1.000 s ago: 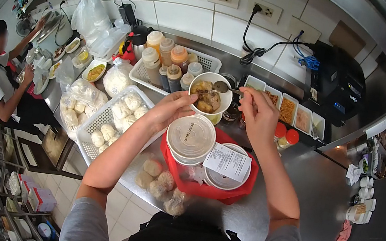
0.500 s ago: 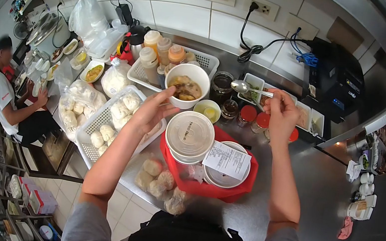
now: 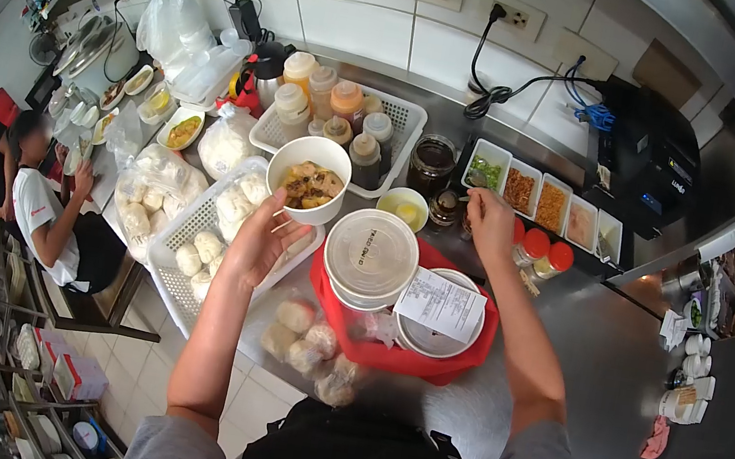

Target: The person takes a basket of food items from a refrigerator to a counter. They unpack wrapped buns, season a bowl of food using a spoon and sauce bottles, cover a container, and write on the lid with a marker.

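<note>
Arms (image 3: 212, 340) reach forward, left hand (image 3: 257, 243) palm-up, right hand (image 3: 490, 224) bunched.

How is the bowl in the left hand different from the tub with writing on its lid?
The bowl is uncovered, its food showing; the tub is closed with a lid. The left hand holds the bowl, while no hand touches the tub. Both have round tops.

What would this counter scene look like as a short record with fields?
Left hand: holding a white bowl of food
Right hand: beside red-lidded jars; what it holds is unclear
Red bag: around two lidded containers, a printed slip on one
White basket: pale round pieces inside
Squeeze bottles: in another basket
Co-worker: at far left, in white shirt
</note>
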A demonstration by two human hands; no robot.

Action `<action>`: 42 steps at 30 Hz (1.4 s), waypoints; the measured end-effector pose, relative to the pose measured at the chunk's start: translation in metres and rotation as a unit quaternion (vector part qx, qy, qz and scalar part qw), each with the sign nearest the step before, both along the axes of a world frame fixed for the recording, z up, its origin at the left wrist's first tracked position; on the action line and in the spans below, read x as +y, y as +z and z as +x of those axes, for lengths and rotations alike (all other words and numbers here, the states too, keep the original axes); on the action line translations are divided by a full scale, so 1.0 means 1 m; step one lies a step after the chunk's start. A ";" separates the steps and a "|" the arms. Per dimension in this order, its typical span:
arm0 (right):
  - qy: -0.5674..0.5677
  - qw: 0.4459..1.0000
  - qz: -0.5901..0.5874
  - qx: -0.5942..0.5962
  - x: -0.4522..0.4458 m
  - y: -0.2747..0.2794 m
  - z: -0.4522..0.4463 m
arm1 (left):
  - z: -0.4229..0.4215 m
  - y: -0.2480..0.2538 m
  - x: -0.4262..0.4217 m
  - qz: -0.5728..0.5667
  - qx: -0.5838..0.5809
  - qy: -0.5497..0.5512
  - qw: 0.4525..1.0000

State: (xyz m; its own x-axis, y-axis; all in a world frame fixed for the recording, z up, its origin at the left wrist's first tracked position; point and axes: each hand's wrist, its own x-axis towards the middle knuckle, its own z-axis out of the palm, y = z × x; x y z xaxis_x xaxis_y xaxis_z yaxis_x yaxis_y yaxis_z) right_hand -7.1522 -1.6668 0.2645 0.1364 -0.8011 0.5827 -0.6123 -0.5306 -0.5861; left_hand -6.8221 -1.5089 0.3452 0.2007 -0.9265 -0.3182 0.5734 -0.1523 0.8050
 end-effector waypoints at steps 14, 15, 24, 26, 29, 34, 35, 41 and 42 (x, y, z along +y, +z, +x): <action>-0.035 0.908 0.198 -0.367 -0.086 0.030 0.000 | -0.007 -0.005 -0.009 0.011 0.007 0.019 1.000; -0.030 0.917 0.201 -0.343 -0.094 0.026 0.009 | -0.006 -0.007 -0.011 0.006 0.001 -0.002 1.000; -0.045 0.952 0.220 -0.207 -0.111 0.003 0.035 | -0.010 -0.008 -0.020 0.008 -0.010 -0.031 0.999; -0.061 0.928 0.250 -0.269 -0.111 0.003 0.029 | -0.011 -0.007 -0.022 0.013 -0.012 -0.034 0.999; -0.066 0.916 0.249 -0.308 -0.110 0.002 0.018 | -0.013 -0.007 -0.026 0.014 -0.014 -0.039 0.999; -0.040 0.857 0.316 -0.406 -0.095 0.014 0.008 | -0.018 -0.011 -0.034 0.003 -0.023 -0.045 0.999; -0.020 0.839 0.331 -0.431 -0.089 0.023 0.008 | -0.020 -0.008 -0.035 0.001 -0.023 -0.042 0.999; 0.131 0.898 0.201 -0.369 -0.017 0.138 0.047 | -0.031 -0.003 -0.032 -0.022 -0.010 -0.054 0.998; 0.149 0.910 0.192 -0.336 -0.005 0.151 0.055 | -0.031 -0.006 -0.033 -0.014 -0.003 -0.051 0.999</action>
